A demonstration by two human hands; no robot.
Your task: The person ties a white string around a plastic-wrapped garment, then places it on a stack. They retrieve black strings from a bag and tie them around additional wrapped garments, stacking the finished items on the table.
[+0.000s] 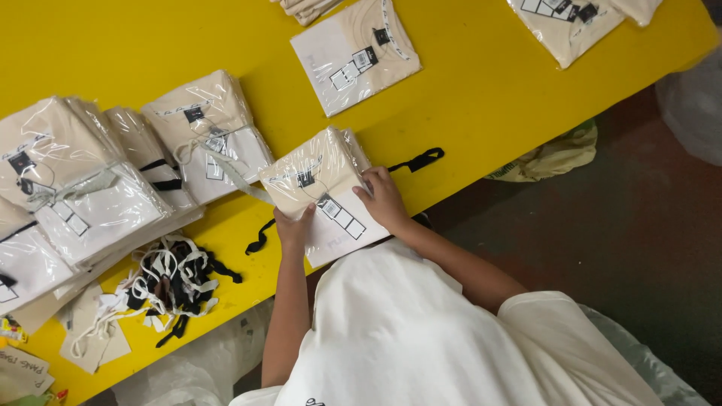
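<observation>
Head view looks straight down on a yellow table, and I have both hands on a small stack of bagged beige shirts at the near edge. My left hand presses against the stack's near left corner, fingers together and flat on the plastic. My right hand lies on the stack's right side, fingers curled over the edge. Neither hand is closed around anything; they steady the pile from two sides.

A black strap runs out from under the stack on the right, and its other end shows at the left, so it lies beneath the pile with both ends loose. I judge this bundle as stacked but not yet tied.

To the left, several bundles already sit bound with pale ties, leaning against one another, so a fair share looks finished. A heap of loose black and white straps lies near the table's front edge, close to my left elbow. Farther up, a single bagged shirt lies flat and unbundled, and another rests at the top right corner; those appear to be left to do
</observation>
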